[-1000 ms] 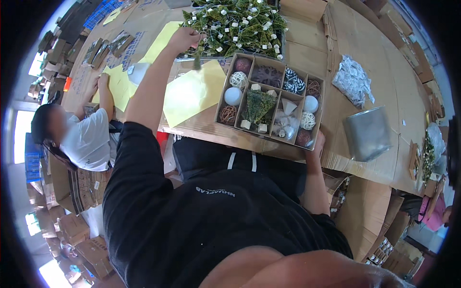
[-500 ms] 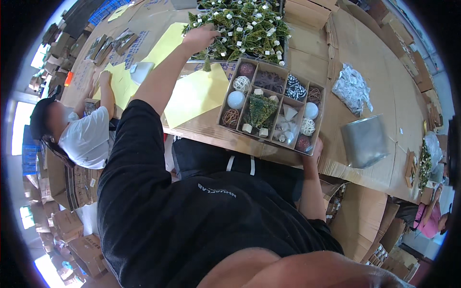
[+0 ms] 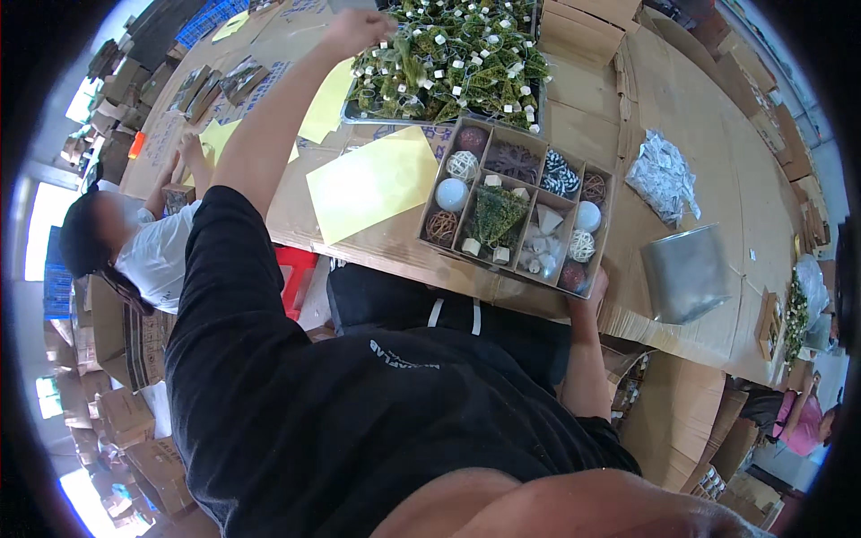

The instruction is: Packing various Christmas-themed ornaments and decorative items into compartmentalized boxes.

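My left hand (image 3: 359, 32) is stretched out over the far tray, its fingers pinched together. A small green artificial Christmas tree (image 3: 410, 65), blurred by motion, seems to hang from them, though its cord is hard to see. Under it the tray (image 3: 359, 117) holds a heap of similar little trees with pale cube bases. Closed round the near right corner of a divided cardboard box (image 3: 529, 281) is my right hand (image 3: 595, 285). The box's compartments hold small trees (image 3: 499, 213), white balls (image 3: 451, 195), wicker balls, a dark frosted pinecone (image 3: 560, 172) and white pieces in clear plastic (image 3: 543, 242).
Yellow paper sheets (image 3: 372, 184) lie left of the box. To the right are crumpled silvery wrap (image 3: 662, 177) and a flat clear plastic packet (image 3: 686, 273). An open carton (image 3: 583, 34) stands by the tray. A co-worker (image 3: 134, 242) sits at the left.
My left hand has drawn back up and left, and the little tree has risen from over the yellow paper to above the heap. My right hand stays at the box corner.
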{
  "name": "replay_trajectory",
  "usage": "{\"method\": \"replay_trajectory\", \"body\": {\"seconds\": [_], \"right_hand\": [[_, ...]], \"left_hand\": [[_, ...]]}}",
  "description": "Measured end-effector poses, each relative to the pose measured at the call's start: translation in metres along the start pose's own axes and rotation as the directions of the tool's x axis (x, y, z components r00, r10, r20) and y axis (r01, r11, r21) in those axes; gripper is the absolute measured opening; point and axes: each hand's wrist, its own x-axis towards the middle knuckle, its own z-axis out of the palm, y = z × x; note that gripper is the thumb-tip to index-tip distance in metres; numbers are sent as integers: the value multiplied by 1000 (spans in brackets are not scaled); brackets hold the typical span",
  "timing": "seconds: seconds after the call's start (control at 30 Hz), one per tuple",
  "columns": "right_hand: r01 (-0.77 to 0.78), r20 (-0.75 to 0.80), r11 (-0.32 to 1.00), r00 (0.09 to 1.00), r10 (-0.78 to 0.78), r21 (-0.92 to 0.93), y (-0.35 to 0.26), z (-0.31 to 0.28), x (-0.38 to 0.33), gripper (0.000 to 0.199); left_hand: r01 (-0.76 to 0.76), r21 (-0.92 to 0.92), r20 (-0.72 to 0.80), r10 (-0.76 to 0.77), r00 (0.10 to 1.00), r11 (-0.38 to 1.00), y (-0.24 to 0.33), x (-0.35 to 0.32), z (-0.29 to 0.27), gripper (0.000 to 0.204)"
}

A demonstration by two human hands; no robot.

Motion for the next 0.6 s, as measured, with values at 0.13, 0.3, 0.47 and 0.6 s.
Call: {"method": "replay_trajectory", "body": {"seconds": [0.13, 0.3, 0.47, 0.6], "right_hand": [[88, -31, 996, 996, -88, 12, -11, -9, 0, 25], [54, -64, 998, 997, -52, 33, -1, 0, 0, 18], [62, -102, 993, 993, -52, 100, -15, -8, 2, 16], [-123, -76, 918, 984, 164, 377, -8, -25, 34, 18]], "left_hand": [[146, -415, -68, -191, 979, 898, -12, 15, -7, 23], [55, 59, -65, -51, 997, 997, 11, 13, 6, 15], [236, -612, -93, -365, 927, 755, 25, 15, 5, 19], [17, -784, -315, -420, 851, 621, 23, 17, -13, 46]]}}
